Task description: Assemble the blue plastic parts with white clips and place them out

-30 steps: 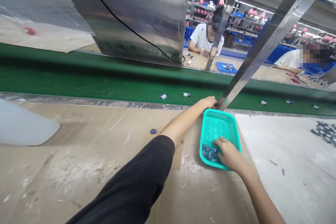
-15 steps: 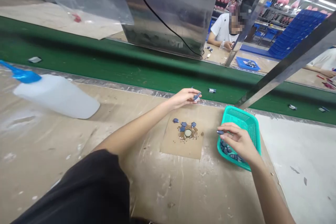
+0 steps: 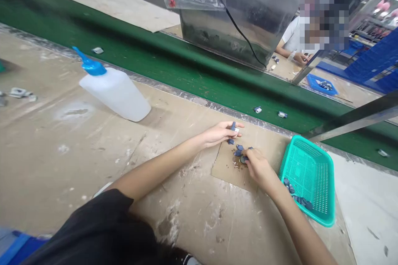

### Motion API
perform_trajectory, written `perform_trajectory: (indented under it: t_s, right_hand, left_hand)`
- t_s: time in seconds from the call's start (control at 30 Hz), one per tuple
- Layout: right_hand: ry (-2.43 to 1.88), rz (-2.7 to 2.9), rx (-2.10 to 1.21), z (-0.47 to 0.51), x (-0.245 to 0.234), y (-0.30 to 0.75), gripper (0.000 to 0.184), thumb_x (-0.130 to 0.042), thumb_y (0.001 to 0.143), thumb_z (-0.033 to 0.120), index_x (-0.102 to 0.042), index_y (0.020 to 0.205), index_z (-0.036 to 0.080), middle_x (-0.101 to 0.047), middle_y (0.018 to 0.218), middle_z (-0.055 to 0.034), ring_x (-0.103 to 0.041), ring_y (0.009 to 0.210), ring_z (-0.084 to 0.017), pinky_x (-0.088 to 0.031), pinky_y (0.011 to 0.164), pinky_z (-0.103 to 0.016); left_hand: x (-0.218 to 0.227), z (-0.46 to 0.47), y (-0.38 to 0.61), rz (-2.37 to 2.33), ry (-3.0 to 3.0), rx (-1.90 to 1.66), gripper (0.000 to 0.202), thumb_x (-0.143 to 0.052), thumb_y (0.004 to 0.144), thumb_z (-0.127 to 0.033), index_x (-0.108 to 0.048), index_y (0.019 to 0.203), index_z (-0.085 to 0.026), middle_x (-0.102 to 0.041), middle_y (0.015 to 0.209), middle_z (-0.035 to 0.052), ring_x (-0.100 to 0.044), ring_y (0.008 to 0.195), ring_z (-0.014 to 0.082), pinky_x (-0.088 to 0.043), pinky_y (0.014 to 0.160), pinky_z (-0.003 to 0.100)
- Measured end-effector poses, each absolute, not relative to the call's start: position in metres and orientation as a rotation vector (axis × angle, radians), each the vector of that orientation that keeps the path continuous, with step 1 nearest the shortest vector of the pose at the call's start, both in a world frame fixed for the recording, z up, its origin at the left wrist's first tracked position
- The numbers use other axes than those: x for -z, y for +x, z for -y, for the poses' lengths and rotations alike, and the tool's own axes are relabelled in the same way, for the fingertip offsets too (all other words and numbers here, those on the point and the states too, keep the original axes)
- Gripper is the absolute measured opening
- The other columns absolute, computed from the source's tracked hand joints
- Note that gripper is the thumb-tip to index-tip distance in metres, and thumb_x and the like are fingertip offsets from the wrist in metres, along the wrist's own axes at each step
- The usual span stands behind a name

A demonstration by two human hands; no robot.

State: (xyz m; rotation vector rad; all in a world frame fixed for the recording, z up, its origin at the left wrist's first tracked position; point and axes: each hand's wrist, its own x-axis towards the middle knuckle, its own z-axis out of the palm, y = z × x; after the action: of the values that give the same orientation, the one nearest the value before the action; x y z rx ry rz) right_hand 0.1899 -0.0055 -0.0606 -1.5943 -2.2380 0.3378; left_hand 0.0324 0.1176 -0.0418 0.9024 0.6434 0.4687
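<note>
My left hand is closed on a small blue and white plastic part, just above the far edge of a cardboard square. Over that square, my right hand pinches a small dark blue plastic piece, mostly covered by the fingers. Its fingertips are at a small round cap in a wet brown patch. Several loose dark blue pieces lie around the cap. To the right of my right hand stands a green plastic basket with more dark blue pieces at its near end.
A white squeeze bottle with a blue nozzle leans at the left. Beyond the table runs a green conveyor belt carrying several small parts. A slanted metal post rises behind the basket. Across the belt, a person works beside a blue tray.
My right hand has moved left from over the basket to the round cap, carrying the dark blue piece. My left hand still holds its part. The view has swung left.
</note>
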Motion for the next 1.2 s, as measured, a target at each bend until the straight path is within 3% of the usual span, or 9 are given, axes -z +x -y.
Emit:
perform_trajectory:
  t_s: [0.1,0.2,0.37,0.67,0.83,0.93,0.97,1.07,1.2]
  right_hand:
    - [-1.593,2.170,-0.385,0.006,0.052,0.189,0.019,-0.036,0.079,0.005,-0.049,0.086,0.018,-0.054,0.081,-0.0076,-0.050,0.078,-0.021,-0.044,0.068,-0.034]
    - [-1.603,1.815,-0.535,0.006,0.039,0.192,0.013,-0.049,0.076,0.011,-0.049,0.086,0.020,-0.057,0.082,-0.0052,-0.054,0.077,-0.019,-0.045,0.070,-0.034]
    - [-1.314,1.169,-0.836,0.000,0.022,0.193,0.026,-0.063,0.068,0.016,-0.042,0.081,0.022,-0.062,0.085,-0.0016,-0.060,0.079,-0.015,-0.048,0.073,-0.030]
    - [-1.329,1.074,-0.860,-0.002,0.024,0.181,0.028,-0.066,0.064,0.017,-0.041,0.075,0.021,-0.063,0.078,-0.0010,-0.062,0.076,-0.013,-0.050,0.069,-0.025]
    - [-1.349,1.186,-0.703,0.006,0.025,0.172,0.024,-0.060,0.071,0.024,-0.042,0.086,0.021,-0.059,0.085,-0.0040,-0.059,0.088,-0.016,-0.049,0.075,-0.030]
    - [-1.508,1.517,-0.456,0.008,0.020,0.170,0.047,-0.063,0.068,0.032,-0.038,0.105,0.019,-0.055,0.098,-0.0109,-0.055,0.091,-0.022,-0.047,0.074,-0.037]
    - [-1.595,1.653,-0.322,0.009,0.019,0.170,0.048,-0.063,0.066,0.034,-0.040,0.104,0.016,-0.055,0.096,-0.0122,-0.055,0.088,-0.024,-0.046,0.073,-0.039]
    - [-1.796,1.913,0.080,0.011,0.020,0.173,0.022,-0.055,0.069,0.034,-0.048,0.077,0.015,-0.055,0.070,-0.0092,-0.053,0.068,-0.025,-0.043,0.062,-0.038]
    - [-1.862,1.894,0.203,0.016,0.025,0.181,0.017,-0.049,0.072,0.033,-0.044,0.066,0.017,-0.051,0.057,-0.0062,-0.050,0.055,-0.021,-0.040,0.051,-0.032]
  left_hand:
    - [0.042,-0.115,0.033,-0.661,0.996,-0.469,0.033,-0.062,0.069,-0.010,-0.057,0.101,-0.013,-0.063,0.079,0.0037,-0.059,0.074,0.0111,-0.041,0.073,0.025]
    - [0.043,-0.112,0.033,-0.660,1.082,-0.467,0.030,-0.069,0.062,-0.015,-0.060,0.090,-0.012,-0.065,0.081,0.0050,-0.060,0.074,0.0126,-0.043,0.073,0.027]
    - [0.044,-0.108,0.035,-0.563,1.149,-0.400,0.029,-0.073,0.058,-0.019,-0.064,0.084,-0.012,-0.067,0.080,0.0030,-0.060,0.071,0.0115,-0.045,0.075,0.027]
    - [0.041,-0.094,0.038,-0.590,1.269,-0.468,0.028,-0.073,0.055,-0.019,-0.063,0.080,-0.011,-0.067,0.077,0.0043,-0.061,0.069,0.0122,-0.047,0.069,0.025]
    - [0.035,-0.082,0.039,-0.642,1.242,-0.612,0.027,-0.073,0.056,-0.022,-0.063,0.079,-0.011,-0.066,0.074,0.0037,-0.060,0.066,0.0113,-0.047,0.067,0.023]
    - [0.029,-0.077,0.039,-0.653,1.236,-0.601,0.024,-0.071,0.058,-0.022,-0.062,0.076,-0.011,-0.064,0.071,0.0029,-0.059,0.063,0.0101,-0.046,0.063,0.021]
    - [0.026,-0.075,0.040,-0.650,1.242,-0.587,0.023,-0.071,0.058,-0.022,-0.061,0.075,-0.011,-0.064,0.070,0.0024,-0.058,0.061,0.0096,-0.045,0.061,0.020]
    - [0.018,-0.066,0.043,-0.633,1.275,-0.550,0.019,-0.070,0.058,-0.021,-0.059,0.070,-0.011,-0.060,0.064,0.0002,-0.056,0.057,0.0083,-0.043,0.056,0.018]
    - [0.010,-0.053,0.058,-0.600,1.352,-0.523,0.017,-0.067,0.061,-0.021,-0.058,0.071,-0.012,-0.059,0.062,-0.0002,-0.055,0.057,0.0088,-0.043,0.055,0.019]
